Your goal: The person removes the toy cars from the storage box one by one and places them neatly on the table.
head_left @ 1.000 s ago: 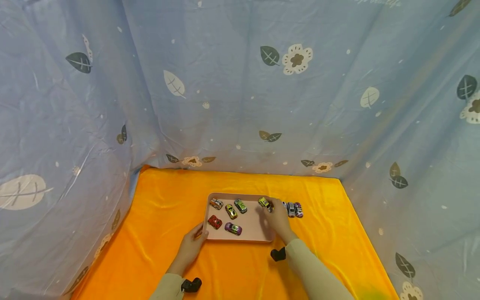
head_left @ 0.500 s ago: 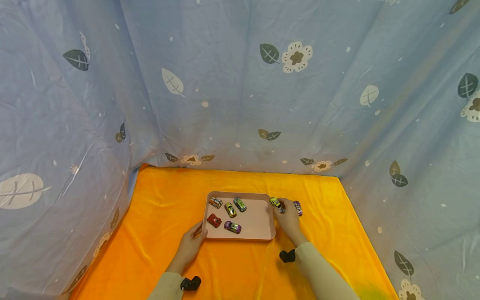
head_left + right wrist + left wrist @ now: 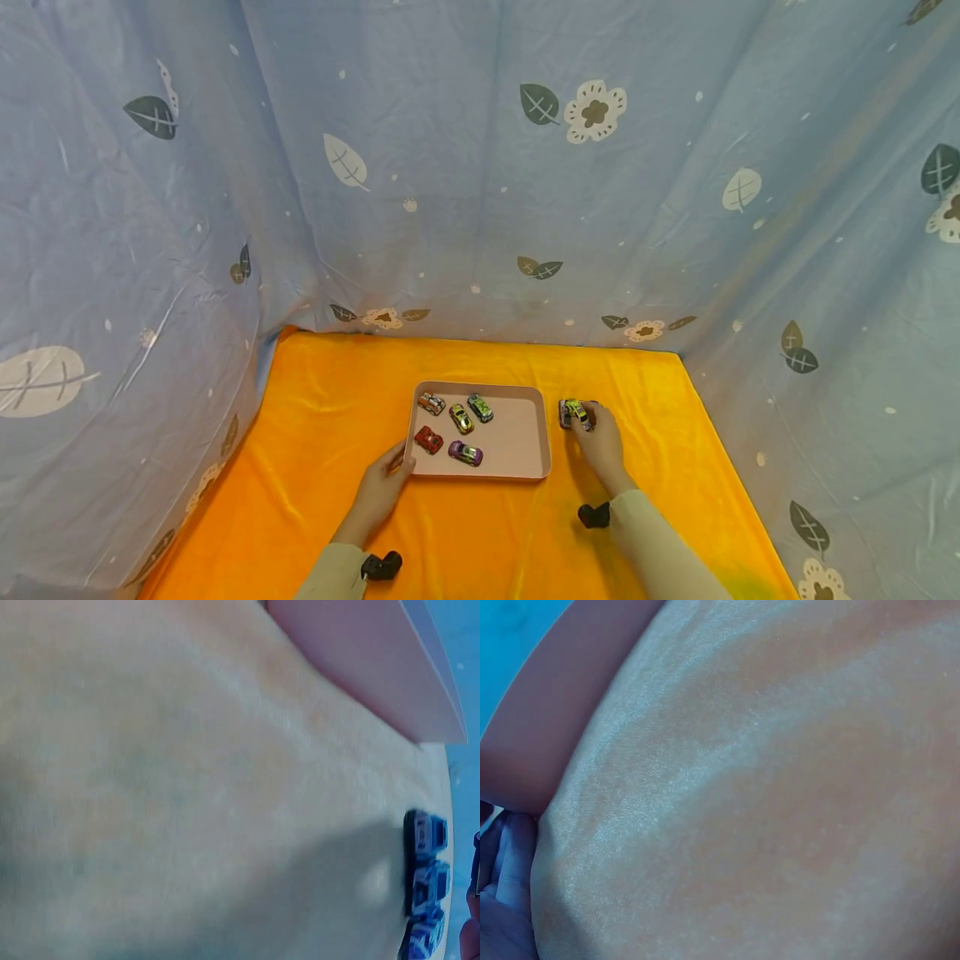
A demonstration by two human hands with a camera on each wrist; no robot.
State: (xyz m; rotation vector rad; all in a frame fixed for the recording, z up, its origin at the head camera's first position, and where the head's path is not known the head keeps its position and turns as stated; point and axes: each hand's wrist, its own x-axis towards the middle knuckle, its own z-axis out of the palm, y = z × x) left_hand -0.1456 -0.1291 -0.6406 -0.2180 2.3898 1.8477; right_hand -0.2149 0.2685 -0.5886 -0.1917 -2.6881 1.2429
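Evidently, the left hand [image 3: 377,490] grips the tray [image 3: 517,440] at its left edge, adequate for steadying. Farther out, the right hand [image 3: 603,442] pinches a yellow-green car [image 3: 576,411] right of the tray, by the parked cars [image 3: 427,885]; contact undetermined. Recommended: lower it level, avoid nudging neighbours, release gently.

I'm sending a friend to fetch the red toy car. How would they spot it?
On the orange cloth lies a shallow pink tray. Near its left wall, close to the left hand, sits the red toy car, the only red one of the five inside.
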